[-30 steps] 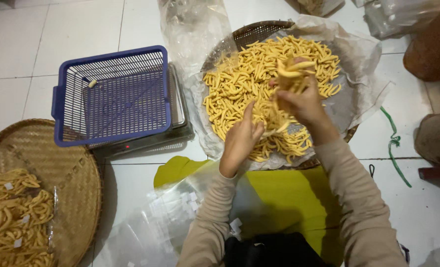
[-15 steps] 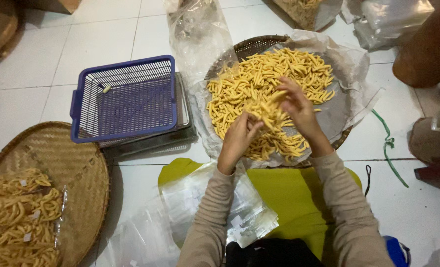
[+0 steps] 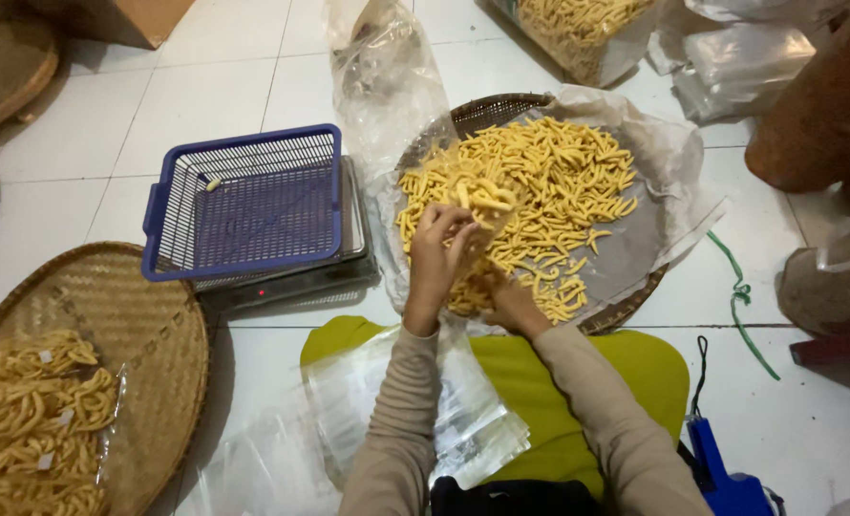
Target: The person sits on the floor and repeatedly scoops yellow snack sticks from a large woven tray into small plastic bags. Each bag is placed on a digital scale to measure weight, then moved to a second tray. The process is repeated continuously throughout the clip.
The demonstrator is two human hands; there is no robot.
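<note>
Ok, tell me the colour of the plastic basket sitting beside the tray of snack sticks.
The basket is blue, seen in the head view.

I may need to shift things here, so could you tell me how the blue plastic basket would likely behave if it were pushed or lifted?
The blue basket probably lifts easily: its walls are open mesh and it holds only one snack stick. It looks fairly stiff, keeping its rectangular shape. It sits on a flat scale, so a push might slide it off the edge rather than tip it.

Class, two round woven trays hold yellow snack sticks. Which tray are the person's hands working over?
The woven tray at top centre, lined with clear plastic and heaped with loose sticks. Both hands are over it. The other tray, lower left, holds sticks already bagged.
</note>
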